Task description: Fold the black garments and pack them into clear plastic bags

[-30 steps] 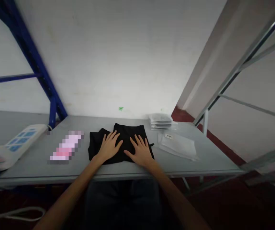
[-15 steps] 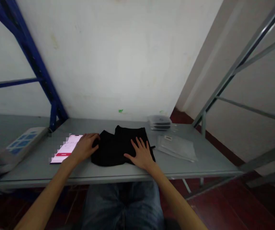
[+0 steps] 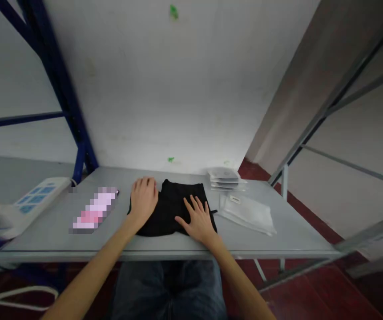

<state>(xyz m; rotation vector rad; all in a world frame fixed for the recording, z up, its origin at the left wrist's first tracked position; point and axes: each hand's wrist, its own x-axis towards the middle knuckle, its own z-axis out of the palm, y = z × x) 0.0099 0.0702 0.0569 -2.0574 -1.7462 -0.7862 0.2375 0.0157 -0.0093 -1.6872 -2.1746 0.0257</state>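
A black garment [image 3: 174, 203], its kind not clear, lies spread on the grey tabletop before me. My left hand [image 3: 144, 198] rests palm down over its upper left part, fingers side by side, slightly bent and pinching nothing that I can see; the cloth beneath is hidden. On the right half, my right hand [image 3: 199, 220] lies flat with its fingers spread. A small dark tab sticks out from the garment's right edge, just beyond that hand.
Clear plastic bags [image 3: 249, 213] lie to the right, with a stack of packed bags [image 3: 224, 178] behind them. On the left are a lit phone [image 3: 96, 211] and a white power strip [image 3: 41, 198]. A blue metal frame [image 3: 78, 129] rises at the left, against a white wall.
My left hand has moved right, from the garment's left edge onto its upper left part. My right hand stays flat on the cloth. The view has tilted slightly.
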